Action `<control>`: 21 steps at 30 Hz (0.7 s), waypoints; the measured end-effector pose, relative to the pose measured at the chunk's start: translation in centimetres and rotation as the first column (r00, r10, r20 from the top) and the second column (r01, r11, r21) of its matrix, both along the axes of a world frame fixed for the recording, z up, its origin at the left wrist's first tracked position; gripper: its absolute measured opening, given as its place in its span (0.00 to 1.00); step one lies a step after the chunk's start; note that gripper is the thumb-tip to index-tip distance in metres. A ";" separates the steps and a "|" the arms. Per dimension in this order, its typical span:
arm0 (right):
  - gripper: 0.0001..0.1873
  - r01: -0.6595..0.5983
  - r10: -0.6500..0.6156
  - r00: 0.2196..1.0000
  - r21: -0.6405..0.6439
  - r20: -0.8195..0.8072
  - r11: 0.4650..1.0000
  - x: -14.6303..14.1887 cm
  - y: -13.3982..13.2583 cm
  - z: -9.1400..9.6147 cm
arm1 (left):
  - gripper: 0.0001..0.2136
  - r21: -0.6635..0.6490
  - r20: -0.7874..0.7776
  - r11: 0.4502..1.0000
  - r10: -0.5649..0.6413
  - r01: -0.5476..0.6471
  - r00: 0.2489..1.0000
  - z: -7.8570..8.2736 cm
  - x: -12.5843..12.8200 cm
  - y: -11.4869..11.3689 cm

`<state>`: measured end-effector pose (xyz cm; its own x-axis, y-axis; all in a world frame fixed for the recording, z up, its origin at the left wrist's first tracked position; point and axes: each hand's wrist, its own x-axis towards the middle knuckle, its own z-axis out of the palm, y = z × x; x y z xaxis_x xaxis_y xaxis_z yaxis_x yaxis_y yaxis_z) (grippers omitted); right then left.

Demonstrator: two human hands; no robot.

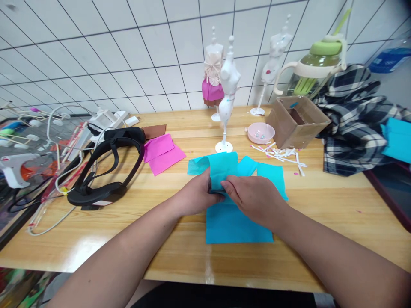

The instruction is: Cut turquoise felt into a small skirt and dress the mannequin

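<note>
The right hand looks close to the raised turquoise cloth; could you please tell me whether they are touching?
Touching: the head view shows the right hand with its fingers against the raised turquoise cloth, no gap between.

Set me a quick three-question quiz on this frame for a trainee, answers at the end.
1. How many mannequins stand on the table?

2. What do the left hand and right hand both hold?
a) white strips
b) blue cloth
c) pink cloth

3. True or false: in the picture, the box stands to the right of the bowl.

Key: 1. Three. 2. b. 3. True.
</note>
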<state>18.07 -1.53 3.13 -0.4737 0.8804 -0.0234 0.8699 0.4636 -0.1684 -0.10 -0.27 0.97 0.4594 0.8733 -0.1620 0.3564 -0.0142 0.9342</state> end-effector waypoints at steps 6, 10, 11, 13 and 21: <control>0.26 -0.005 0.004 0.999 0.019 0.035 1.000 -0.2 -0.1 0.1 | 0.19 0.088 -0.037 0.996 -0.021 0.024 0.999 0.0 0.5 0.0; 0.26 -0.009 0.006 0.998 0.037 0.062 0.999 -0.3 -0.2 0.0 | 0.20 0.105 -0.054 0.993 -0.047 0.053 0.997 -0.2 0.7 0.0; 0.26 -0.008 0.005 0.998 0.041 0.070 0.999 -0.4 -0.2 -0.1 | 0.20 0.096 -0.060 0.994 -0.039 0.044 0.997 -0.3 0.7 0.0; 0.26 -0.003 -0.001 0.996 0.052 0.084 0.999 -0.5 -0.2 -0.3 | 0.21 0.079 -0.054 0.996 -0.023 0.027 0.998 -0.5 0.8 0.0; 0.32 -0.038 0.054 0.987 0.107 -0.154 0.994 1.7 0.8 0.1 | 0.19 -0.019 -0.084 0.969 -0.248 0.247 0.965 0.8 0.1 -0.6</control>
